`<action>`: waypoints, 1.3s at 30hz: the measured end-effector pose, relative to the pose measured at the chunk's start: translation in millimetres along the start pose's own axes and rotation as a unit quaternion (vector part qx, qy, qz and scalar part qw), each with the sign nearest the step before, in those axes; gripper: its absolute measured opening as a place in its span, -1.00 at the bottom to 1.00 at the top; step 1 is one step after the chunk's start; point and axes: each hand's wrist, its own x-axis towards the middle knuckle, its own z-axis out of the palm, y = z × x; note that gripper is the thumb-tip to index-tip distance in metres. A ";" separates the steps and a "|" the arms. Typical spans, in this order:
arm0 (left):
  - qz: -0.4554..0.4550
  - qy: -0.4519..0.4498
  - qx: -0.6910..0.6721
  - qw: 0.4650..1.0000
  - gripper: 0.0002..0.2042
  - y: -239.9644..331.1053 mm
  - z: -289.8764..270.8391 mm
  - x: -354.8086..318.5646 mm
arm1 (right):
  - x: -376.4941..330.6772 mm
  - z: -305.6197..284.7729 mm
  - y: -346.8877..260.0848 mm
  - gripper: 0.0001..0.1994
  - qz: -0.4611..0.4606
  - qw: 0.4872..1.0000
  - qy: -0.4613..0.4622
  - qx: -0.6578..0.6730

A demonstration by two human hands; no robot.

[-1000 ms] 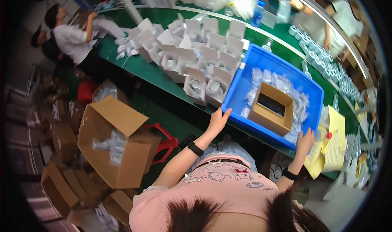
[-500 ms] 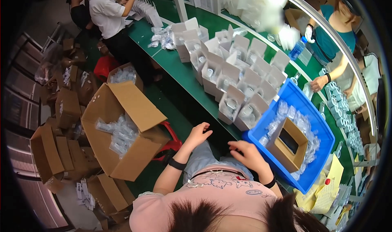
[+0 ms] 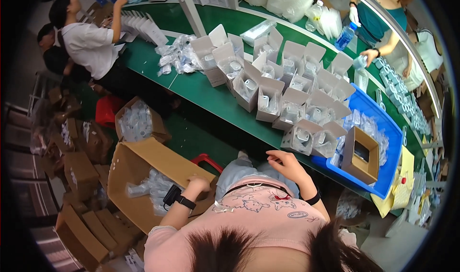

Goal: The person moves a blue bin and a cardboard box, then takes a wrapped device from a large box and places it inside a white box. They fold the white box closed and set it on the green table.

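My left hand (image 3: 198, 183) is at the flap (image 3: 165, 158) of a large open cardboard box (image 3: 125, 176), its fingers curled at the flap's edge and partly hidden. Inside that box lie several clear plastic-wrapped pieces (image 3: 155, 188). My right hand (image 3: 286, 164) hovers over my lap, just below the table edge, with fingers loosely apart and nothing in them. In front of it, open white cartons (image 3: 295, 140) stand close together on the green table (image 3: 211, 101), each holding a pale device in clear plastic.
A blue bin (image 3: 390, 128) on the right holds clear-wrapped pieces and a small brown box (image 3: 350, 150). Behind my left hand are a box of wrapped pieces (image 3: 136, 121) and a red stool (image 3: 106, 111). Co-workers stand at the far left and far right. Plastic packets (image 3: 184, 54) lie on the table.
My left hand has moved left and down from over my lap to the large box's flap. My right hand has lifted slightly, staying empty. The view has shifted.
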 end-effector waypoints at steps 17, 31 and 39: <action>0.222 -0.081 -0.004 0.972 -0.60 -51.8 15.5 59.3 | 21.6 1.4 5.4 -0.68 0.094 0.995 0.026 0.019; 0.390 0.491 -0.509 0.590 0.06 -118.1 -310.9 128.7 | 140.0 45.0 -36.6 -0.69 0.079 0.992 0.096 0.010; 0.400 0.464 -0.531 0.585 -0.06 -114.0 -304.1 139.8 | 221.5 71.2 -59.7 -0.68 -0.002 0.998 0.069 0.007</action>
